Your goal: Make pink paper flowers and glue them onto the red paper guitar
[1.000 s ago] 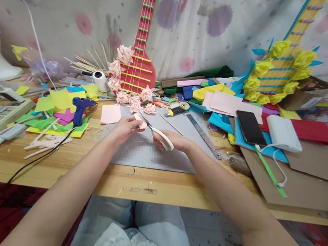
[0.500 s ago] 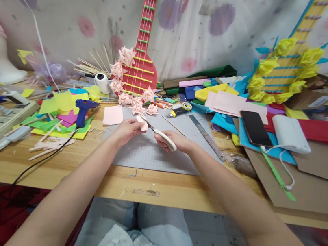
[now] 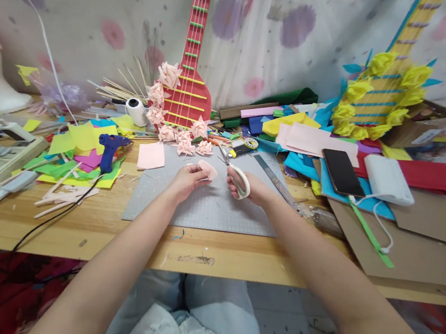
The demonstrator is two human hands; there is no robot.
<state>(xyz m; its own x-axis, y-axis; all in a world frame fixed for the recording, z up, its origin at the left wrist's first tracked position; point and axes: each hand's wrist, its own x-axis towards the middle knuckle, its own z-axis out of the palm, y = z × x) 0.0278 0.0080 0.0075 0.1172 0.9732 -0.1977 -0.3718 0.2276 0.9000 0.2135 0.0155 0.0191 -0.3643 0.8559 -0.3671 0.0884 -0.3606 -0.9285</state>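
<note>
Between the fingers of my left hand (image 3: 189, 181) is a small pink piece of paper (image 3: 207, 171) with a rounded edge. My right hand (image 3: 247, 187) grips scissors (image 3: 241, 184) with white handles, their blades pointing up and away, apart from the pink piece. Both hands are above a grey cutting mat (image 3: 215, 217). A square pink sheet (image 3: 151, 156) lies at the mat's left edge. Behind the hands, a red paper-covered lute shape (image 3: 191, 101) with yellow and green bars leans upright, pink paper flowers (image 3: 168, 75) along its lower left side.
A blue glue gun (image 3: 109, 151) stands on coloured scraps at left, its cable running to the table edge. A metal ruler (image 3: 277, 182) lies right of my hands. A phone (image 3: 342, 172) and white power bank (image 3: 389, 179) rest on sheets. A yellow-flowered instrument (image 3: 379, 98) stands back right.
The scissors have come away from the pink piece and turned more upright, moving right with my right hand. My left hand has shifted right, still holding the piece.
</note>
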